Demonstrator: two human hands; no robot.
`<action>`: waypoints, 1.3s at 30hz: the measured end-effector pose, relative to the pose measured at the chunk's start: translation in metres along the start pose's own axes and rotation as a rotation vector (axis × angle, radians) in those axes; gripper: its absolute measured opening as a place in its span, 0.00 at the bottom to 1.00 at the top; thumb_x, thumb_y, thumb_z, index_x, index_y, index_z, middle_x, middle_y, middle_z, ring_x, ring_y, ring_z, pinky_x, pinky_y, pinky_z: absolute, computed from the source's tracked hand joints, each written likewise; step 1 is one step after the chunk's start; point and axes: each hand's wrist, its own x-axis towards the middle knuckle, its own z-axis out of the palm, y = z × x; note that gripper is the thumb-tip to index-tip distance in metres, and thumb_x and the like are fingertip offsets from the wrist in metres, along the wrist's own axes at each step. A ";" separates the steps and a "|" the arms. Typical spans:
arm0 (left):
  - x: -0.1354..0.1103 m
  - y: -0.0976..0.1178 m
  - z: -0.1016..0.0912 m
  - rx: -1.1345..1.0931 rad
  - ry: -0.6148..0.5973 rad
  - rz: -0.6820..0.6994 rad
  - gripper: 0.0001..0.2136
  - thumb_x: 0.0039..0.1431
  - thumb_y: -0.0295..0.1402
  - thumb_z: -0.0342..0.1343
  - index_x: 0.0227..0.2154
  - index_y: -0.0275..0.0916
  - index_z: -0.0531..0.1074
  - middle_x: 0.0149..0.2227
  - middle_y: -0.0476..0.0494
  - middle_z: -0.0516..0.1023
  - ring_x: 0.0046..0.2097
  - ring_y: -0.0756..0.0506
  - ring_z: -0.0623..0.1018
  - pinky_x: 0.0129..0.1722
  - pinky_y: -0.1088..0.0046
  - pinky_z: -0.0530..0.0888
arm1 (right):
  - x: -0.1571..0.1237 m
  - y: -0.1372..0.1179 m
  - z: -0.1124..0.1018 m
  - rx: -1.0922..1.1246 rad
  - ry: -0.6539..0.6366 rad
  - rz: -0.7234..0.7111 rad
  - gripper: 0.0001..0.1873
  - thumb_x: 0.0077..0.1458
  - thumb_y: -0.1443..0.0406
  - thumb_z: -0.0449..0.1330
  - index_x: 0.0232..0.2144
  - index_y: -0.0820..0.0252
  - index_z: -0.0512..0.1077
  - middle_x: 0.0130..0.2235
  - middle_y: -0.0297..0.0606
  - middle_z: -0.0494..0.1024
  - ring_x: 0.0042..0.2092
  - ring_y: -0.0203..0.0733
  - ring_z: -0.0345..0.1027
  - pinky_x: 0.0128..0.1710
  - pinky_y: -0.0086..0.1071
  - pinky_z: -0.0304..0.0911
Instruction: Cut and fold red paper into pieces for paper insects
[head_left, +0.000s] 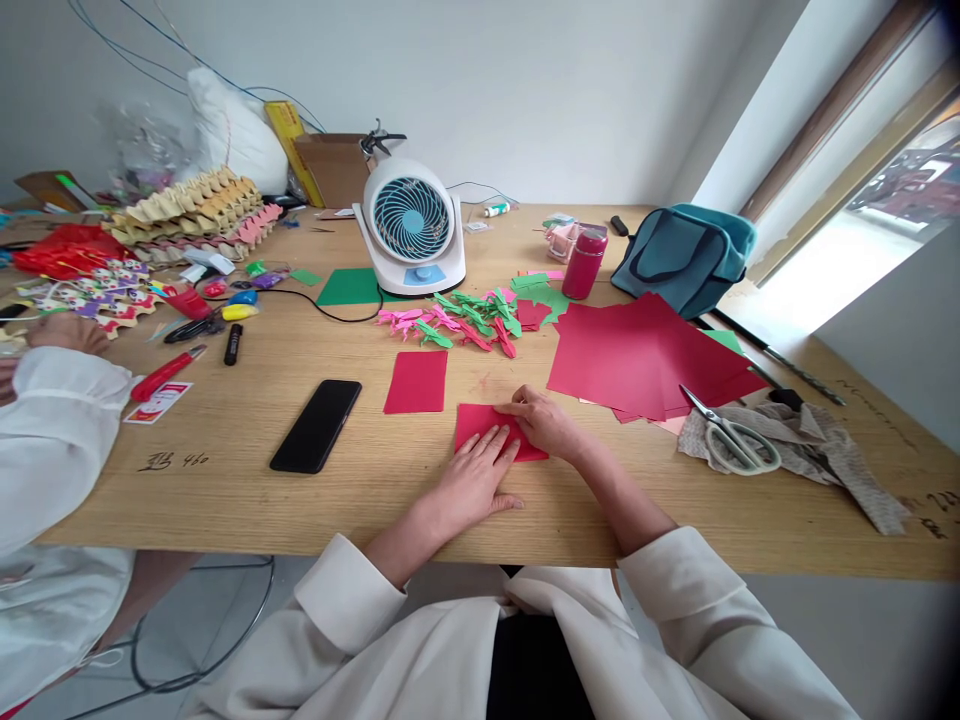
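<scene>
A piece of red paper (474, 420) lies on the wooden table in front of me. My left hand (480, 465) rests flat across its lower part, fingers stretched out. At the paper's upper right, my right hand (536, 420) has its fingers curled, with the index finger pointing left along the top edge. Whether the paper is folded beneath the hands is hard to tell. Just up and left of it sits another red paper rectangle (416, 382). Behind that is a pile of pink, green and red paper cutouts (457, 320).
Large red sheets (637, 350) and scissors (731, 440) on a cloth lie at right. A phone (316, 425) is to the left. Farther back stand a fan (412, 225), a red bottle (585, 263) and a teal bag (675, 260). Another person's sleeve (67, 420) reaches in at far left.
</scene>
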 end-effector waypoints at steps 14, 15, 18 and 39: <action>-0.003 0.002 0.004 0.038 -0.073 -0.033 0.42 0.60 0.58 0.46 0.67 0.32 0.49 0.70 0.31 0.48 0.70 0.35 0.49 0.66 0.53 0.51 | 0.000 0.004 0.004 -0.005 0.011 -0.024 0.28 0.53 0.80 0.52 0.52 0.59 0.75 0.42 0.44 0.69 0.41 0.40 0.67 0.46 0.33 0.64; -0.003 0.002 0.004 0.036 -0.075 -0.032 0.42 0.60 0.58 0.46 0.67 0.31 0.49 0.70 0.30 0.48 0.70 0.35 0.49 0.67 0.53 0.51 | 0.000 0.004 0.004 -0.005 0.011 -0.025 0.28 0.53 0.80 0.52 0.52 0.59 0.75 0.42 0.44 0.69 0.41 0.40 0.67 0.46 0.33 0.64; -0.005 0.002 0.004 0.030 -0.082 -0.024 0.43 0.60 0.59 0.44 0.67 0.31 0.47 0.70 0.30 0.47 0.70 0.36 0.48 0.67 0.53 0.50 | -0.001 0.003 0.004 0.000 0.016 -0.031 0.26 0.54 0.79 0.52 0.51 0.58 0.76 0.42 0.43 0.69 0.41 0.40 0.67 0.46 0.33 0.64; -0.033 -0.003 0.007 0.103 0.020 -0.159 0.45 0.58 0.60 0.44 0.67 0.27 0.49 0.69 0.27 0.49 0.70 0.35 0.50 0.67 0.51 0.49 | 0.000 0.004 0.003 0.010 0.017 -0.040 0.23 0.57 0.76 0.51 0.51 0.58 0.76 0.43 0.44 0.69 0.42 0.40 0.67 0.47 0.33 0.64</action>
